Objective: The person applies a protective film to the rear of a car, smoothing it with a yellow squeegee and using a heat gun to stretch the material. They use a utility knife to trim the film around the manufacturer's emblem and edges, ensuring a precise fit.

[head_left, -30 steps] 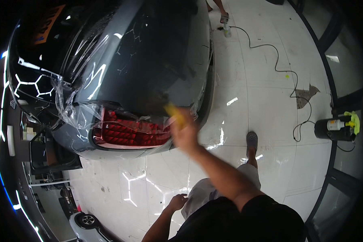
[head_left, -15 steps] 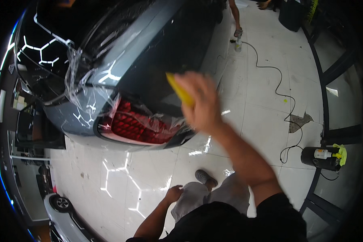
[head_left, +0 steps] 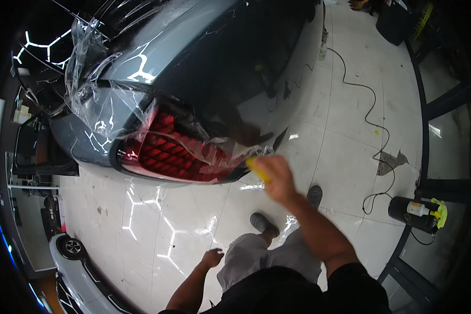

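Observation:
My right hand (head_left: 277, 180) is closed round a yellow squeegee (head_left: 258, 169), held at the lower right corner of a dark grey car's panel, beside the red tail light (head_left: 180, 152). Clear film (head_left: 104, 107) lies crumpled over the body edge and across part of the light. Whether the squeegee touches the car is hard to make out. My left hand (head_left: 213, 258) hangs by my thigh, apart from the car, its fingers loosely bent with nothing visible in them.
A black cable (head_left: 374, 104) winds over the white tiled floor to a dark bucket (head_left: 413, 214) bearing a spray bottle and a yellow-green cloth. Another bottle (head_left: 323, 52) stands beside the car's far side. A silver car (head_left: 83, 282) is at lower left. Dark-framed glass runs along the right.
My right hand has moved down and toward me with the squeegee, from over the panel to its lower corner. The other person's arm by the far bottle has mostly gone from view.

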Motion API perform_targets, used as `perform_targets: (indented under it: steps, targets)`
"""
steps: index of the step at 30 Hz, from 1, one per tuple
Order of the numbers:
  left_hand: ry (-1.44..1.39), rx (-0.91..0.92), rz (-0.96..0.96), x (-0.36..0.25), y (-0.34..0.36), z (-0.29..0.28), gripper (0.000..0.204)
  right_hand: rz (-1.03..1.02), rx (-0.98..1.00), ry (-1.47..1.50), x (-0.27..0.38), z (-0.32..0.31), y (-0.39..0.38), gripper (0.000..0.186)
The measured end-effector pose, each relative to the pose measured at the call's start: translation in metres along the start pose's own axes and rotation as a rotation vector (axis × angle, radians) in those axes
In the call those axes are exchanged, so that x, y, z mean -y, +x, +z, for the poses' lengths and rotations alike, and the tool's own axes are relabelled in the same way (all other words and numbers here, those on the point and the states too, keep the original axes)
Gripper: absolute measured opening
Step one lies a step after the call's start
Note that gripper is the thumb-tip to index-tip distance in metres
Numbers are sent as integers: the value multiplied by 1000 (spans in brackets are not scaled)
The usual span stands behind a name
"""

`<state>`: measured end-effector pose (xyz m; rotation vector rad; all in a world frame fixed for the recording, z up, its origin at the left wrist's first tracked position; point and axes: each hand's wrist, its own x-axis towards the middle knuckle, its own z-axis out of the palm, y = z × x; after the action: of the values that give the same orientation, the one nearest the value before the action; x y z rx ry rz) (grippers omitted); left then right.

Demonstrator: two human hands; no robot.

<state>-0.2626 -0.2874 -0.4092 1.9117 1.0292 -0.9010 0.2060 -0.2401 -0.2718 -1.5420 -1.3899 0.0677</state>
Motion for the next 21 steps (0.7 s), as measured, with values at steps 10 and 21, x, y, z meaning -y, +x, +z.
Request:
perform_targets:
  steps: [10,21]
  targets:
    - [-510,-120,-125,-54,22,-26,31,-144,-304,-319,19,-81,150,56]
    - [167,-3,146,-35,8,5,25,-65,-189,-119,49,-77,115,64]
